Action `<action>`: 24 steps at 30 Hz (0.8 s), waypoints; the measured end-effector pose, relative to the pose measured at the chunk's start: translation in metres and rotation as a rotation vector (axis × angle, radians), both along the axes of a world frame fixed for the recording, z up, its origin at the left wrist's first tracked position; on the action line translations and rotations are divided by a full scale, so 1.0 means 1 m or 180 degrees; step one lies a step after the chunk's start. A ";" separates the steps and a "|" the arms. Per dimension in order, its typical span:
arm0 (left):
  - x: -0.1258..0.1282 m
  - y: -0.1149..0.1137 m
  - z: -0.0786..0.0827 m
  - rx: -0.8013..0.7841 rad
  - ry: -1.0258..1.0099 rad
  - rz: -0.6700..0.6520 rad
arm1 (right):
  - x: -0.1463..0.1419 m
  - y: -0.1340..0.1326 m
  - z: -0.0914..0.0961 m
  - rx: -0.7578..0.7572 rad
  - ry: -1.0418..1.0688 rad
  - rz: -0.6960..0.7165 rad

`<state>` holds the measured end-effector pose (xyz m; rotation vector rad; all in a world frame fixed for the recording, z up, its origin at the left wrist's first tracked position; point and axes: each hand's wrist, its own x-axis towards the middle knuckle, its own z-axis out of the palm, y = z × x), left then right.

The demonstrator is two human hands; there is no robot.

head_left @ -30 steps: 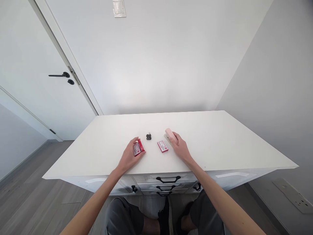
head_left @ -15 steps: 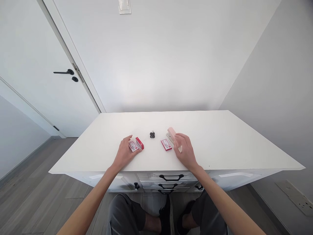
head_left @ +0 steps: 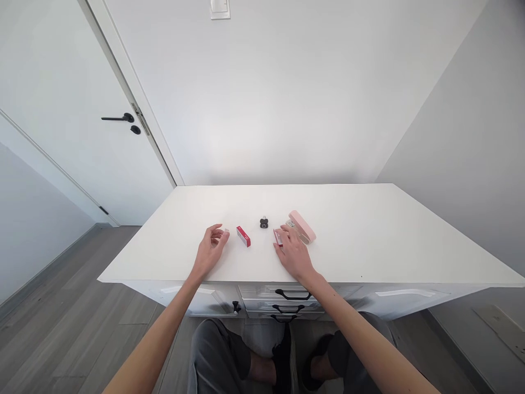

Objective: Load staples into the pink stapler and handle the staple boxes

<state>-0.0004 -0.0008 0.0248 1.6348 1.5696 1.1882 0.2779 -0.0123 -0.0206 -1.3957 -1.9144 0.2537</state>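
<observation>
On the white table my left hand has its fingers curled round a small pale thing, too small to name. Just right of it lies a red sleeve of a staple box. A small black object sits further back in the middle. My right hand rests with its fingers on a second red and white staple box, mostly hidden under them. A pink stapler lies just behind and right of that hand.
The table stands in a corner, with walls behind and to the right. Drawers with black handles are under its front edge. A white door with a black handle is at the left. My knees show below the table.
My left hand has drawn the pale inner part away from the red sleeve, which now lies alone. My right hand left the pink stapler and moved left onto the second box.
</observation>
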 end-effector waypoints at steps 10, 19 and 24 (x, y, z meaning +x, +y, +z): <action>-0.010 0.008 -0.014 0.0230 0.0054 0.0149 | -0.037 0.027 0.003 -0.0297 0.1084 0.0561; -0.002 0.008 -0.024 0.0743 0.1567 -0.0143 | -0.048 0.033 0.004 -0.0702 0.1885 0.0520; 0.017 0.006 -0.017 0.0897 0.1924 -0.0520 | -0.042 0.031 0.007 -0.0789 0.2032 0.0504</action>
